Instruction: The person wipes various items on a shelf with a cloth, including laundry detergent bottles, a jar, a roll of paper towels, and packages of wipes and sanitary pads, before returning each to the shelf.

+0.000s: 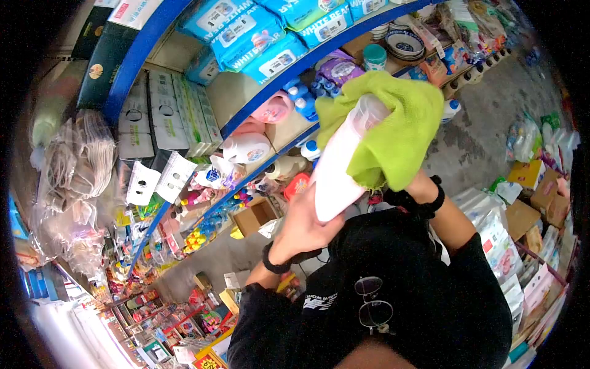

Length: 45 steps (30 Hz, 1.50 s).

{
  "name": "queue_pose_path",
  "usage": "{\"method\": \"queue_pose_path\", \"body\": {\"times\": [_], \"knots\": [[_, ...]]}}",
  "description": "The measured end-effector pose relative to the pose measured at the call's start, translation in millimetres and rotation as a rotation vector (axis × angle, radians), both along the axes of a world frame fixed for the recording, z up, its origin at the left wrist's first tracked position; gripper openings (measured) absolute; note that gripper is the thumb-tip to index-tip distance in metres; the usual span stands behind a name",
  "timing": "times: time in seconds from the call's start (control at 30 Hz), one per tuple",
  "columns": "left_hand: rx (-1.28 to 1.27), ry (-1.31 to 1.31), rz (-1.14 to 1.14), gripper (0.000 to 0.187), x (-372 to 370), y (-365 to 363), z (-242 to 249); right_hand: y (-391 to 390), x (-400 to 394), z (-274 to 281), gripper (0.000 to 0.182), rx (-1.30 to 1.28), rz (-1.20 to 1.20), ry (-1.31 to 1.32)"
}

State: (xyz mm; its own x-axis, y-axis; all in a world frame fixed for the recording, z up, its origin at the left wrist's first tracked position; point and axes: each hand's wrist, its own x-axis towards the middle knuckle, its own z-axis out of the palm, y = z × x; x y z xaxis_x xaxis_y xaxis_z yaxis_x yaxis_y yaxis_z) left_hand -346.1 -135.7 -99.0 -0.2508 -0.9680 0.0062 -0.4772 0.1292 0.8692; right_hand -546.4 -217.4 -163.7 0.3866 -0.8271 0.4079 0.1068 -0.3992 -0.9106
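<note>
A pale pink bottle (337, 169) with a clear, see-through cap (370, 112) is tilted in front of my chest. My left hand (307, 226) is closed around its lower end. A lime-green cloth (402, 132) drapes against the cap and the bottle's right side. My right hand (423, 187) is mostly hidden beneath this cloth and holds it; its fingers do not show. Both wrists wear dark bands.
A blue-edged shelf (246, 111) carries blue wipes packs (270, 58), pink and white jugs (246, 147) and stacked bowls (404, 44). Tissue boxes (150, 117) stand at left. Cartons (549, 192) and plastic-wrapped packs (488, 227) are at right. An open cardboard box (255, 216) is below the shelf.
</note>
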Motion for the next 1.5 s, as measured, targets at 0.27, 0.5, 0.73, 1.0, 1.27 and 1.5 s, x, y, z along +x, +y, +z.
{"method": "queue_pose_path", "body": {"times": [0.27,0.5,0.73,1.0,1.27,1.5], "knots": [[-0.124,-0.052,-0.040,0.039,18,-5,49,-12,1,32,0.046,-0.141,-0.082,-0.078],[-0.132,0.107,0.048,0.034,44,2,62,-9,20,32,0.046,-0.234,-0.059,-0.034],[-0.052,0.810,0.322,0.027,29,10,94,31,34,28,0.045,-0.521,-0.083,0.078],[-0.419,0.371,0.299,0.026,-6,14,102,23,45,43,0.045,-0.568,-0.130,0.055],[-0.315,0.334,0.047,0.044,1,6,79,9,26,68,0.044,-0.395,-0.011,-0.012],[-0.318,0.341,0.014,0.045,2,7,72,3,29,66,0.044,-0.344,0.013,-0.002]]}}
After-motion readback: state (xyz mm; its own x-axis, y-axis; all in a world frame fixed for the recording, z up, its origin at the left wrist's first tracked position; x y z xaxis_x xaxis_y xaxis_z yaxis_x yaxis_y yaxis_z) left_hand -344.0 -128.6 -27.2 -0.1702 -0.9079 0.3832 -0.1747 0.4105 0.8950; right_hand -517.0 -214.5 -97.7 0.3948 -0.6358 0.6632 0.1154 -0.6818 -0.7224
